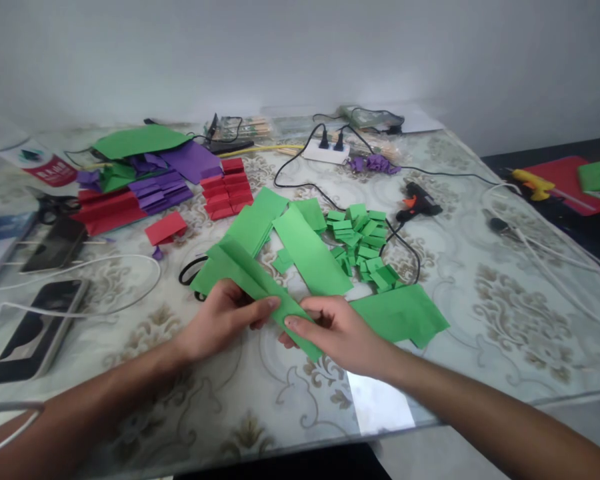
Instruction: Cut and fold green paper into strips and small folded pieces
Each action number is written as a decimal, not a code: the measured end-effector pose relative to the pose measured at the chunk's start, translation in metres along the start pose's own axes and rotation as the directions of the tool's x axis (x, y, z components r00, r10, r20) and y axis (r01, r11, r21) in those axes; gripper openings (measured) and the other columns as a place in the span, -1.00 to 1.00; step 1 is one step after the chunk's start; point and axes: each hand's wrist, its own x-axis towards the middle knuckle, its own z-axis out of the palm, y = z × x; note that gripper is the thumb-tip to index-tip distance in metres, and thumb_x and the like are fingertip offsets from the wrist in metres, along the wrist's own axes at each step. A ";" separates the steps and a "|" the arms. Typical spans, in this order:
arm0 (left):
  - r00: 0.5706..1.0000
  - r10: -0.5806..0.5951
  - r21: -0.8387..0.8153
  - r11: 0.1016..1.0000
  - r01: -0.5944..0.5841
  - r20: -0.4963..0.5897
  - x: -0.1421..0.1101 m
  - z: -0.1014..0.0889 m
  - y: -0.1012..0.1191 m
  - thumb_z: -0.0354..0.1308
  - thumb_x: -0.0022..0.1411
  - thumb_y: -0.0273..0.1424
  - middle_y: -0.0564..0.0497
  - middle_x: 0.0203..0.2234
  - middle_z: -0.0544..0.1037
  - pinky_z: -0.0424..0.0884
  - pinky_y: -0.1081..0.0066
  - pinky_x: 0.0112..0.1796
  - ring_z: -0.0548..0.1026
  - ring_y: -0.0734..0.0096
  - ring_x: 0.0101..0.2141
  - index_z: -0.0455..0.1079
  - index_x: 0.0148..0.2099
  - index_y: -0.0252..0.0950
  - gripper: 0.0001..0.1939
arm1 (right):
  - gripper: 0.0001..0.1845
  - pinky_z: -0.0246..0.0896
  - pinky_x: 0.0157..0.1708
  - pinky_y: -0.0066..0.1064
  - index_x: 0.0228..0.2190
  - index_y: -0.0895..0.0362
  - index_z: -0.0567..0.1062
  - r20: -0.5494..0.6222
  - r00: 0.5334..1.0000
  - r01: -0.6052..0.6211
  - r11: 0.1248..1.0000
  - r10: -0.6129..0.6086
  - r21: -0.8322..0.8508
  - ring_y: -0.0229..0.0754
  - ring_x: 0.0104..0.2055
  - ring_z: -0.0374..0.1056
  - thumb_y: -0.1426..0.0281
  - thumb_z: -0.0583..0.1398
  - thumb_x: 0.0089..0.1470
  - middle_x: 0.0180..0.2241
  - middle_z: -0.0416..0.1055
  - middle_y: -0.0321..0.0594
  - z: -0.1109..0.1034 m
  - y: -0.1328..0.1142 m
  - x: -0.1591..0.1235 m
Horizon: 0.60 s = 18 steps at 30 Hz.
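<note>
Between my two hands is a long green paper strip with a lengthwise fold, slanting from upper left to lower right. My left hand [230, 315] pinches the strip [260, 285] near its middle, thumb on top. My right hand [337, 328] grips it close to the lower end, thumb pressed on the paper. Just beyond lie more flat green strips [313, 250], some stacked at an angle. A heap of small folded green paper pieces [363, 240] sits to their right. Another green sheet [400, 313] rests beside my right wrist.
Red folded strips [227, 189] and purple paper [163, 190] lie back left, near scissors [55, 205] and two phones [37, 330]. A black glue gun [419, 202] lies right, its cord near a white power strip [326, 152]. A yellow glue gun [533, 183] is far right.
</note>
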 end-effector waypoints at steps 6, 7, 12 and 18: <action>0.999 0.033 -0.020 0.999 -0.033 -0.006 0.000 -0.004 0.006 0.35 0.25 -0.22 0.08 -0.69 0.42 0.25 0.53 -0.56 0.31 0.56 -0.62 0.40 -0.56 -0.35 -0.58 | -0.45 -0.20 -0.71 -0.52 -0.57 0.11 0.26 0.032 0.999 -0.002 1.000 0.003 -0.014 -0.41 -0.65 0.07 0.00 0.30 0.17 -0.47 0.61 -0.15 -0.002 0.003 0.000; 0.999 0.035 -0.019 0.999 -0.036 -0.032 0.002 -0.009 0.006 0.35 0.25 -0.22 0.07 -0.68 0.43 0.25 0.53 -0.56 0.32 0.56 -0.62 0.41 -0.55 -0.35 -0.58 | -0.46 -0.18 -0.71 -0.53 -0.56 0.11 0.27 0.035 0.999 -0.001 1.000 0.001 -0.001 -0.41 -0.65 0.08 0.02 0.30 0.19 -0.45 0.62 -0.13 -0.002 0.002 0.000; 0.984 0.058 -0.144 0.986 -0.083 -0.171 0.013 -0.033 0.004 0.40 0.22 -0.30 0.10 -0.66 0.43 0.23 0.55 -0.58 0.31 0.59 -0.62 0.44 -0.49 -0.34 -0.67 | -0.57 -0.09 -0.67 -0.53 -0.44 0.20 0.50 0.044 0.999 0.008 0.999 -0.009 0.037 -0.41 -0.61 0.19 0.08 0.29 0.22 -0.37 0.66 -0.04 -0.004 0.000 0.001; 0.965 0.101 -0.184 0.972 -0.148 -0.244 0.018 -0.040 0.007 0.36 0.25 -0.39 0.13 -0.67 0.40 0.18 0.58 -0.59 0.29 0.62 -0.63 0.42 -0.47 -0.32 -0.73 | -0.60 -0.07 -0.65 -0.53 -0.43 0.21 0.52 0.051 0.998 0.022 0.998 -0.024 0.051 -0.40 -0.59 0.20 0.12 0.28 0.24 -0.37 0.65 -0.05 -0.005 0.002 0.001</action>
